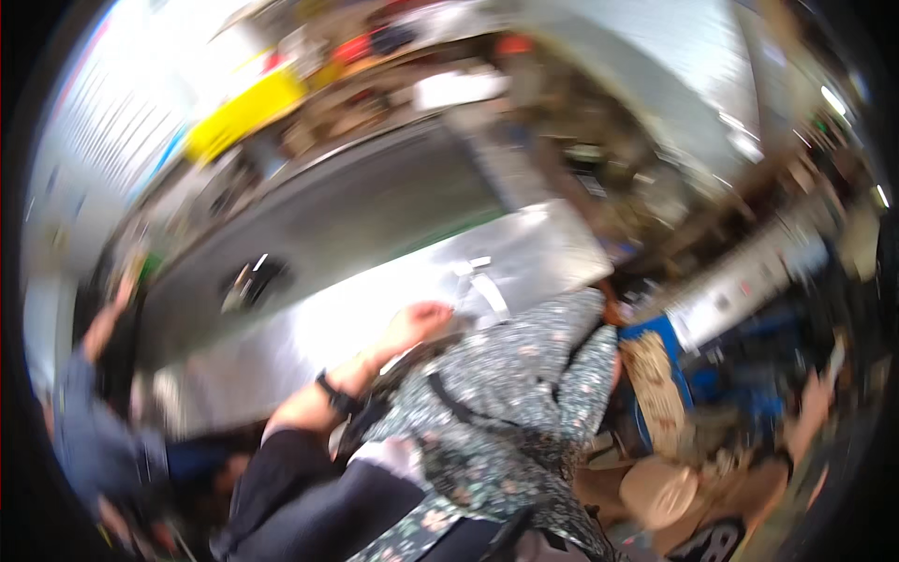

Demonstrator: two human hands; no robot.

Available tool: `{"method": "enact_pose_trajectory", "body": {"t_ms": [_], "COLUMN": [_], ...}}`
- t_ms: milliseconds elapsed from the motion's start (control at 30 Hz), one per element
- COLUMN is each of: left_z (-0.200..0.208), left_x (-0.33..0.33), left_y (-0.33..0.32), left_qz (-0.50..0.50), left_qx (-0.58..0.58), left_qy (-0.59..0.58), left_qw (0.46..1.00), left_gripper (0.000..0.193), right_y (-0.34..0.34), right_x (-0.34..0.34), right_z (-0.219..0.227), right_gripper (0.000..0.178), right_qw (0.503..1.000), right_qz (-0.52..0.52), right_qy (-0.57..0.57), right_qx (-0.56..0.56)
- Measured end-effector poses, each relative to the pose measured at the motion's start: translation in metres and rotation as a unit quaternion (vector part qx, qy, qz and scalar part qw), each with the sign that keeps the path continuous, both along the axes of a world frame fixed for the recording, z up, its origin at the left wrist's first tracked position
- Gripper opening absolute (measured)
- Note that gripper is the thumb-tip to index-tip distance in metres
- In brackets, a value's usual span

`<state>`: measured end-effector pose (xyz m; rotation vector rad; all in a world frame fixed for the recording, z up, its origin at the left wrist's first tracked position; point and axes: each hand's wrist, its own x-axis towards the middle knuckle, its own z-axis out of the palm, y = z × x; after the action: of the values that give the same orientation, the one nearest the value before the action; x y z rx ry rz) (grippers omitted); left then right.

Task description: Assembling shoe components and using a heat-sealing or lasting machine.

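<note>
My left hand [421, 323], with a dark band [337, 395] at its wrist, is over the near edge of a shiny metal counter [356, 295]. Its fingers look curled in, blurred by motion, and I see nothing in them. Beside it on the metal lies a pale, bent strip [489, 292], too smeared to name. A floral apron [487, 375] covers my front and reaches close to that hand. I cannot make out my right hand; a small skin-toned patch at the apron's right edge is too unclear to tell.
Behind the counter is a long metal basin [375, 201] with a dark object [257, 281] in it. Farther back, a yellow bin [245, 114] stands on a cluttered shelf. One person [103, 421] is at the left; another [740, 496] is at the lower right, near a blue crate [670, 342].
</note>
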<state>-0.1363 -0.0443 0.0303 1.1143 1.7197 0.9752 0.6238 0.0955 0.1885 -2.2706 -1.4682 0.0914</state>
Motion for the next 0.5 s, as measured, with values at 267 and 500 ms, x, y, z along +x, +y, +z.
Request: {"method": "enact_pose_trajectory", "body": {"t_ms": [267,500], "left_z": [-0.047,-0.127], "left_x": [-0.253,-0.371], "left_y": [-0.153,-0.052], "left_qz": [0.517,0.692], "left_qx": [-0.036,-0.094], "left_qy": [0.384,-0.117], "left_qw": [0.764,0.706], "left_gripper": [0.05,0.092], "right_y": [0.105,0.02], "right_x": [0.069,-0.082], "right_z": [-0.01,-0.18], "right_gripper": [0.056,0.038], "right_qw": [0.883,0.893], "right_qz": [-0.178,0.351], "right_qy": [-0.433,-0.266], "right_qx": [-0.041,0.092]}}
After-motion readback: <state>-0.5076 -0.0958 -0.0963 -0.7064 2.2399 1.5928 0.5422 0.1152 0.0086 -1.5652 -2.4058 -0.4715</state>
